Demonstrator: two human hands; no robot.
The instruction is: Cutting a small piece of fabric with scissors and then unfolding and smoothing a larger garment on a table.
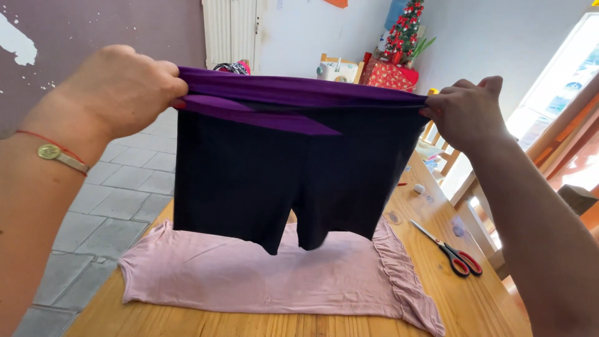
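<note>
The dark shorts (274,181) hung above the pink garment (262,278), purple waistband horizontal and stretched between the left hand (128,90) and right hand (465,112), each pinching one end, equally near

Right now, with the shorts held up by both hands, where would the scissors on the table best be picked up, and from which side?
Probably by the red handles. The scissors lie flat and closed on the wooden table, loops toward the person and blades pointing away. The right hand, nearer than the left hand, could come from above on the near side, away from the tips. Both hands hold the shorts.
</note>
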